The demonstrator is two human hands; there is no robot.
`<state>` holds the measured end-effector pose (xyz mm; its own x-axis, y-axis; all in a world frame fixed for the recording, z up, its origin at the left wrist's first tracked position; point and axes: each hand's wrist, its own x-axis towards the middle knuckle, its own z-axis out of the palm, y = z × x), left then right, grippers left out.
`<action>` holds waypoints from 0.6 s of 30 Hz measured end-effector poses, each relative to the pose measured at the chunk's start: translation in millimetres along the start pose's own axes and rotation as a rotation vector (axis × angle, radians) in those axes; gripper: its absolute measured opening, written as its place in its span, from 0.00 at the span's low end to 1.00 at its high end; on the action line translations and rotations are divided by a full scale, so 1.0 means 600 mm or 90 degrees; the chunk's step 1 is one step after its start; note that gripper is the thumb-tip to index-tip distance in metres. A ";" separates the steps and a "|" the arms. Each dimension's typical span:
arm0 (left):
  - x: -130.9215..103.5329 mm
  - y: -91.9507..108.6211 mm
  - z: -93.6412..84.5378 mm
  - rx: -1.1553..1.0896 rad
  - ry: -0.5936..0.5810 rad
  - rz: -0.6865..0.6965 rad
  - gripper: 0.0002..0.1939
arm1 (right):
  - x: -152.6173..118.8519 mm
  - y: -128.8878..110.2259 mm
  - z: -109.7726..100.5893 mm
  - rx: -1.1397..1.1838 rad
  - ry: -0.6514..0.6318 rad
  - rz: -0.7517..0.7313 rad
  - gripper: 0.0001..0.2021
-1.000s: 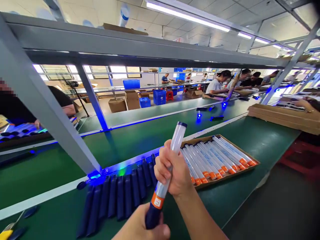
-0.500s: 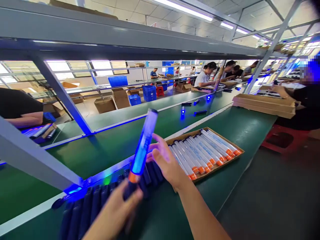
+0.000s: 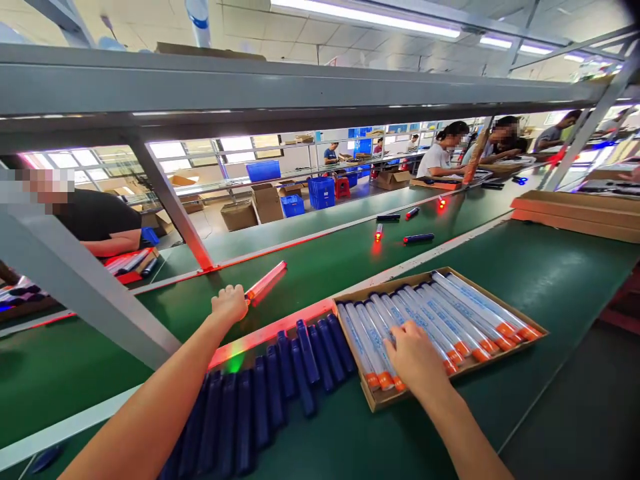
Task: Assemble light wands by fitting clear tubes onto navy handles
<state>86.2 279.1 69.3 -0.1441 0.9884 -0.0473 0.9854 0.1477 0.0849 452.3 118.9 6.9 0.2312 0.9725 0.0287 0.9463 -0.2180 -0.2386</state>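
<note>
My left hand [image 3: 229, 304] is closed around the near end of a light stick [image 3: 269, 281], its clear tube glowing red over the green belt [image 3: 320, 257]. The stick's handle is hidden in my fist. At the right, a shallow cardboard tray [image 3: 376, 403] holds a row of clear plastic tubes [image 3: 425, 317] with orange collars and blue print. My right hand [image 3: 413, 353] reaches over its near left part, fingers curled on one of the tubes. Between my arms lies a row of dark blue handles [image 3: 260, 400] on the green bench.
Several sticks, among them a dark one [image 3: 419, 239], lie farther along the belt. A grey slanted post [image 3: 90, 287] and an overhead beam [image 3: 300, 90] frame the left and top. More cardboard trays [image 3: 575, 213] stand at right. Co-workers sit across the line and at far left.
My left hand has carried the light stick left and away, over the belt; its glow turned from blue to red. My right hand has left the stick and moved onto the tubes in the tray.
</note>
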 end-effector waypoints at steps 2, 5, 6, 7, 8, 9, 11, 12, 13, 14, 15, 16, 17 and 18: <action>-0.012 0.041 0.004 -0.028 -0.028 0.077 0.19 | -0.001 -0.010 0.002 -0.004 -0.002 0.010 0.13; -0.049 0.098 0.027 -0.078 -0.103 0.184 0.18 | 0.003 -0.018 0.002 0.001 -0.006 0.035 0.13; -0.063 0.112 0.038 -0.090 -0.125 0.203 0.17 | 0.006 -0.019 0.002 0.005 -0.008 0.039 0.13; -0.076 0.124 0.049 -0.100 -0.140 0.213 0.17 | 0.008 -0.021 0.003 0.010 -0.010 0.040 0.13; -0.087 0.134 0.058 -0.112 -0.148 0.214 0.17 | 0.009 -0.023 0.004 0.016 -0.010 0.041 0.13; -0.095 0.141 0.066 -0.125 -0.149 0.208 0.16 | 0.011 -0.026 0.005 0.022 -0.010 0.040 0.14; -0.106 0.148 0.072 -0.170 -0.135 0.187 0.15 | 0.013 -0.031 0.006 0.034 -0.007 0.035 0.15; -0.110 0.148 0.070 -0.204 -0.124 0.178 0.14 | 0.014 -0.033 0.006 0.039 -0.005 0.031 0.15; -0.115 0.147 0.065 -0.247 -0.109 0.172 0.15 | 0.017 -0.032 0.005 0.043 -0.002 0.027 0.15; -0.121 0.143 0.057 -0.299 -0.093 0.171 0.16 | 0.022 -0.028 0.001 0.046 0.005 0.027 0.14; -0.129 0.138 0.046 -0.358 -0.078 0.175 0.19 | 0.028 -0.019 -0.006 0.048 0.018 0.032 0.14; -0.141 0.131 0.034 -0.420 -0.064 0.183 0.22 | 0.036 -0.006 -0.015 0.047 0.037 0.047 0.15; -0.155 0.123 0.021 -0.474 -0.052 0.195 0.26 | 0.046 0.012 -0.028 0.042 0.063 0.072 0.15; -0.171 0.113 0.006 -0.540 -0.044 0.202 0.29 | 0.057 0.034 -0.043 0.034 0.093 0.109 0.16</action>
<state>168.0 187.7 76.1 0.1553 0.9868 0.0462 0.5766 -0.1286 0.8068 485.4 145.5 27.8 0.4214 0.8986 0.1219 0.8782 -0.3708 -0.3022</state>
